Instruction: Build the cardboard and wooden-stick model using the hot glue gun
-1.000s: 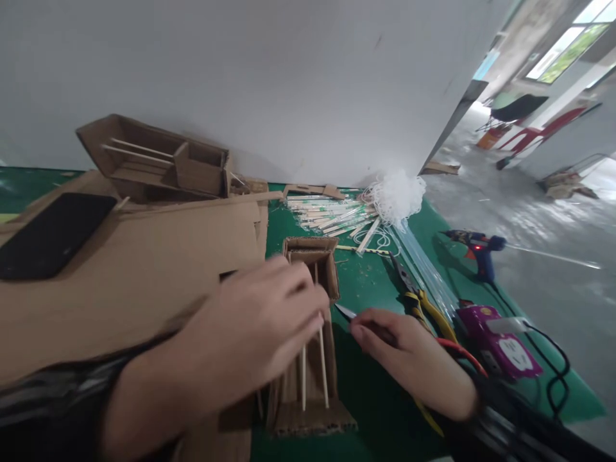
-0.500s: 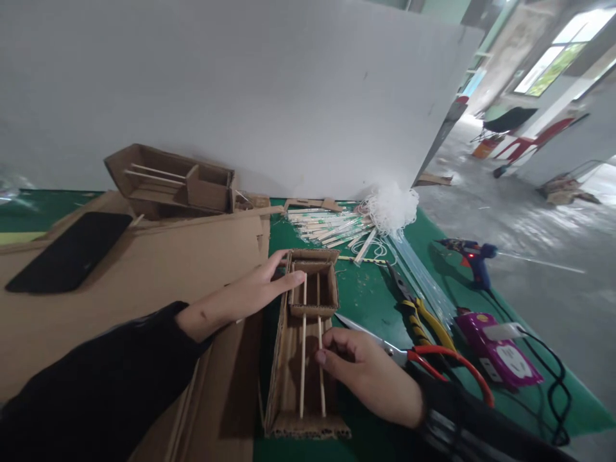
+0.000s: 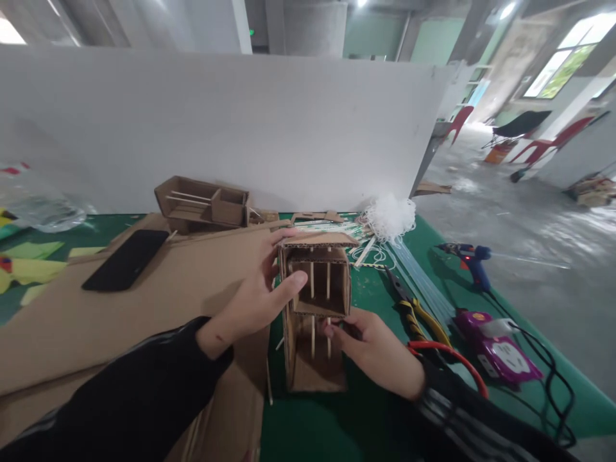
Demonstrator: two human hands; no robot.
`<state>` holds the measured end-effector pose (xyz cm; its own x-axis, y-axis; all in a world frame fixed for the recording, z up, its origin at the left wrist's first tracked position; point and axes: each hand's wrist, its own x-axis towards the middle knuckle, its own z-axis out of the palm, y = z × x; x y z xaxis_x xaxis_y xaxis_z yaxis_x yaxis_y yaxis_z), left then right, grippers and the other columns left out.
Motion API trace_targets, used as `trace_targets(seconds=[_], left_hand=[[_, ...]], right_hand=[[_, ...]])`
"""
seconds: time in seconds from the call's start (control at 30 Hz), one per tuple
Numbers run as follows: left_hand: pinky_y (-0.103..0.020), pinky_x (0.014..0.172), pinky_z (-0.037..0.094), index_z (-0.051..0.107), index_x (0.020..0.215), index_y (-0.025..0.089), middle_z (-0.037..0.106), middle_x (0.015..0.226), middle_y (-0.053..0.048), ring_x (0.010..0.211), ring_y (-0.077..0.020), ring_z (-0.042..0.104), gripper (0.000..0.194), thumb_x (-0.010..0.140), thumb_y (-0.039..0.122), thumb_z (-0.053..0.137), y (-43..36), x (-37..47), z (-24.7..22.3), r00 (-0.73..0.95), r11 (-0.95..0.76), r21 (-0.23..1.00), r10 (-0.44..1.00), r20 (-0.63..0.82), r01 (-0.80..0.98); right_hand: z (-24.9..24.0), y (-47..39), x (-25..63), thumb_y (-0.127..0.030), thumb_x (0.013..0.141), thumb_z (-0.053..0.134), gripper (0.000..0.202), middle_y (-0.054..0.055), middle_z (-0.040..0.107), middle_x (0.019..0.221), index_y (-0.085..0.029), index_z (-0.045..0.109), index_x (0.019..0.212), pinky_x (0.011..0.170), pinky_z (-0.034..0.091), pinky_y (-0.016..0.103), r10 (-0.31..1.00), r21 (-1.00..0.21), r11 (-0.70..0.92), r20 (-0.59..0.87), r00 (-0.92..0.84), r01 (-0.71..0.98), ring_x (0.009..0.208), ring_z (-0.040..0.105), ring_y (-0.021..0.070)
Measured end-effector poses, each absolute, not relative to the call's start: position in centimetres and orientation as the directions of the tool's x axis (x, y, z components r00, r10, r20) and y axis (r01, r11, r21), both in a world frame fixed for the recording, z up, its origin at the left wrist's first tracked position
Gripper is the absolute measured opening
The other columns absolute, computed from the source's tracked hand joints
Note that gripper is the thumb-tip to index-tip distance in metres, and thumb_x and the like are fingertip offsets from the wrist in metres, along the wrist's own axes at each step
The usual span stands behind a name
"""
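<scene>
A cardboard box frame stands tilted on the green table, its far end raised. Two thin wooden sticks run lengthwise through its walls. My left hand is closed round the upper left side of the frame, thumb over the edge of the small compartment. Fingertips of my right hand pinch the right-hand wooden stick just below the cross wall; part of the grip is hidden.
Pliers, red-handled scissors, a purple power socket and a blue glue gun lie to the right. A second cardboard frame, a black phone and cardboard sheets are at the left. Bundled sticks lie behind.
The frame's far end has been tipped up toward me, with both hands staying on it. My left hand has moved to a fuller grip. The camera view has lifted.
</scene>
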<state>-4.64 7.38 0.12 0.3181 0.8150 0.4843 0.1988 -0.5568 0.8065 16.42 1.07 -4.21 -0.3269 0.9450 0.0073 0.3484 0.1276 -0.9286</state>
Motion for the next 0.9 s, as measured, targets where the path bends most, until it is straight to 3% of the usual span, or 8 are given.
trace_targets(seconds=[0.17, 0.27, 0.33, 0.47, 0.73, 0.9], left_hand=[[-0.041, 0.106, 0.051, 0.04, 0.143, 0.036, 0.043, 0.149, -0.006, 0.128, -0.0249, 0.053, 0.052, 0.095, 0.038, 0.058, 6.3, -4.1, -0.4, 0.329, -0.694, 0.701, 0.709, 0.624, 0.164], [-0.049, 0.121, 0.034, 0.035, 0.148, 0.037, 0.036, 0.155, -0.004, 0.144, -0.0285, 0.037, 0.059, 0.095, 0.04, 0.059, 5.7, -4.2, -1.3, 0.304, -0.713, 0.677, 0.695, 0.651, 0.181], [-0.056, 0.126, 0.021, 0.026, 0.153, 0.04, 0.027, 0.162, -0.003, 0.15, -0.0314, 0.026, 0.069, 0.094, 0.041, 0.061, 5.4, -4.3, -2.0, 0.307, -0.71, 0.68, 0.698, 0.646, 0.184], [-0.061, 0.126, 0.016, -0.002, 0.158, 0.037, 0.019, 0.167, -0.007, 0.152, -0.0355, 0.022, 0.098, 0.089, 0.042, 0.066, 5.0, -4.4, -3.7, 0.415, -0.696, 0.71, 0.681, 0.604, 0.107], [-0.06, 0.125, 0.018, 0.003, 0.159, 0.028, 0.017, 0.167, -0.012, 0.153, -0.0389, 0.018, 0.094, 0.088, 0.044, 0.063, 4.7, -4.5, -5.4, 0.394, -0.789, 0.596, 0.6, 0.696, 0.149], [-0.062, 0.126, 0.015, 0.002, 0.158, 0.036, 0.009, 0.169, -0.005, 0.155, -0.0366, 0.012, 0.089, 0.09, 0.047, 0.059, 4.1, -4.3, -5.8, 0.37, -0.78, 0.591, 0.621, 0.691, 0.207]], right_hand=[[-5.0, 1.9, 16.8, -0.032, 0.093, 0.057, 0.02, 0.004, 0.069, 0.087, -0.019, 0.072, 0.093, 0.086, 0.05, 0.034, 0.913, -0.909, 0.29, 0.17, -0.37, 0.3, 0.09, 0.064, 0.0234], [-5.8, 2.1, 17.1, -0.03, 0.094, 0.058, 0.02, 0.005, 0.074, 0.097, -0.019, 0.074, 0.1, 0.087, 0.051, 0.034, 0.89, -0.912, 0.32, 0.195, -0.413, 0.258, 0.098, 0.066, 0.0249], [-6.2, 2.1, 17.3, -0.03, 0.093, 0.059, 0.022, 0.005, 0.075, 0.103, -0.019, 0.074, 0.104, 0.088, 0.052, 0.035, 0.874, -0.922, 0.315, 0.189, -0.447, 0.225, 0.1, 0.067, 0.0258], [-6.4, 1.9, 17.6, -0.029, 0.091, 0.064, 0.024, 0.003, 0.076, 0.111, -0.021, 0.074, 0.111, 0.091, 0.052, 0.035, 0.867, -0.933, 0.301, 0.181, -0.464, 0.197, 0.105, 0.067, 0.0272], [-5.8, 1.5, 17.4, -0.017, 0.087, 0.062, 0.019, 0.001, 0.077, 0.101, -0.021, 0.078, 0.096, 0.091, 0.051, 0.033, 0.857, -0.9, 0.367, 0.229, -0.461, 0.236, 0.099, 0.068, 0.0247], [-5.7, 1.4, 17.4, -0.02, 0.087, 0.061, 0.018, 0.001, 0.078, 0.098, -0.021, 0.078, 0.093, 0.089, 0.052, 0.035, 0.865, -0.889, 0.371, 0.226, -0.447, 0.268, 0.095, 0.068, 0.0252]])
